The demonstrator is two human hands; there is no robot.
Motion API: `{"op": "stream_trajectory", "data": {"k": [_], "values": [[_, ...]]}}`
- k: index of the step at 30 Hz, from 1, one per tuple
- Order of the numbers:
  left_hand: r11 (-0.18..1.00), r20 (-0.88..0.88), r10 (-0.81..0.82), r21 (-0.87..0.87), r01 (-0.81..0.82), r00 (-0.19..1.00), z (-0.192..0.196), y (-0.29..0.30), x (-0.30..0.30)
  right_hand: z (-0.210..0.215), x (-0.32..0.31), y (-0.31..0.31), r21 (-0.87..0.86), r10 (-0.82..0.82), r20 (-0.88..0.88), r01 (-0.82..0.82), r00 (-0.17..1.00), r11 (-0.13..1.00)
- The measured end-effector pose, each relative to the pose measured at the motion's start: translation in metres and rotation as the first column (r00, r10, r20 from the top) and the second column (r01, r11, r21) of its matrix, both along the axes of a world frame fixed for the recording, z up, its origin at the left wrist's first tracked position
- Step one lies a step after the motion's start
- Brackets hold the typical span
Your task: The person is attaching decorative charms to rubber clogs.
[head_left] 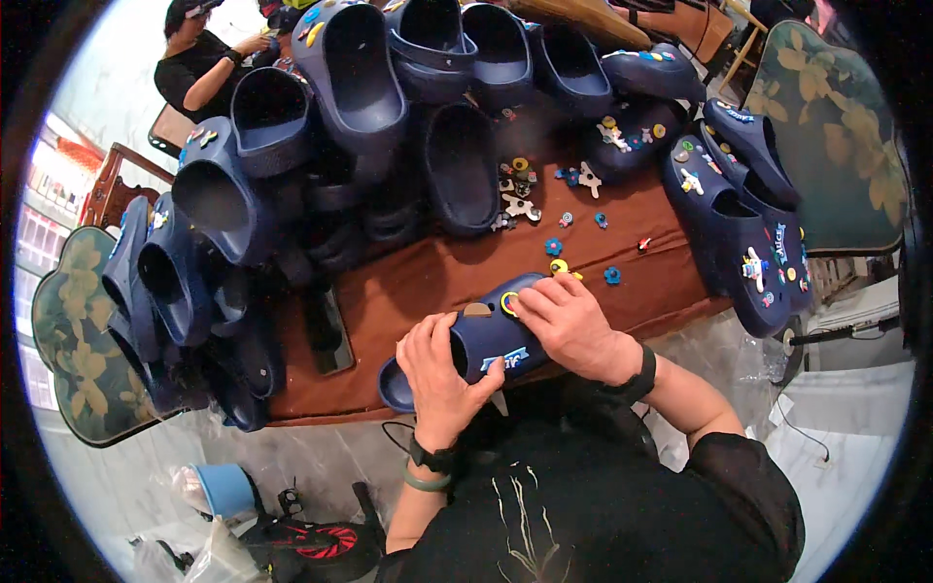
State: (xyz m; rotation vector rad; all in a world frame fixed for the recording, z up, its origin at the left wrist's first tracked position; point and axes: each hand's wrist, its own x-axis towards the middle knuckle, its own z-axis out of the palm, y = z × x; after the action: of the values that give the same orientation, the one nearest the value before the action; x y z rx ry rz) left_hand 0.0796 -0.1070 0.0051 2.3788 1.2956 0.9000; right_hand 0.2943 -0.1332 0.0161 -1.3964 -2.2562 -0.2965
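A dark blue clog [474, 340] lies across the near edge of the brown-covered table, between my two hands. My left hand [439, 374] grips it near its opening, with the thumb beside a white and light blue lettered charm [505, 360]. At the clog's top, my right hand [575, 325] is closed, its fingertips against a round yellow-rimmed charm [510, 304]. A small tan patch [477, 310] shows on the clog beside that charm. Just beyond my right fingers lies a yellow charm [558, 265] on the cloth. What my right fingers cover underneath is hidden.
Several dark blue clogs [355, 78] are heaped along the far and left sides. More decorated clogs [724, 214] stand at the right. Loose charms [520, 206] are scattered mid-table on the brown cloth [389, 282]. A phone [328, 330] lies left. Another person [202, 63] works far left.
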Motion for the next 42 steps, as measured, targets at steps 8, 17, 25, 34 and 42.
{"op": "stream_trajectory", "data": {"k": [8,17,25,34,42], "values": [[0.999,-0.011,-0.032,-0.005,0.032,0.999,-0.002,0.002,-0.001,0.018,-0.013,0.011,-0.254,0.092,0.256,-0.025,0.962,0.967],[0.998,-0.022,-0.035,-0.054,0.034,0.999,-0.006,0.003,-0.001,0.024,-0.022,0.016,-0.262,0.191,0.393,-0.09,0.899,0.961],[0.999,-0.002,-0.023,-0.041,0.023,1.0,-0.007,0.002,-0.004,0.001,0.011,0.026,-0.185,0.153,-0.098,-0.169,0.983,0.968],[1.0,0.036,-0.021,0.004,0.021,0.999,-0.005,0.0,-0.002,-0.06,0.081,0.101,-0.045,-0.154,-0.353,0.147,0.923,0.988],[1.0,0.038,0.002,-0.008,-0.002,0.999,-0.004,0.001,-0.001,-0.067,0.093,0.128,-0.122,-0.389,0.028,0.39,0.921,0.913]]}}
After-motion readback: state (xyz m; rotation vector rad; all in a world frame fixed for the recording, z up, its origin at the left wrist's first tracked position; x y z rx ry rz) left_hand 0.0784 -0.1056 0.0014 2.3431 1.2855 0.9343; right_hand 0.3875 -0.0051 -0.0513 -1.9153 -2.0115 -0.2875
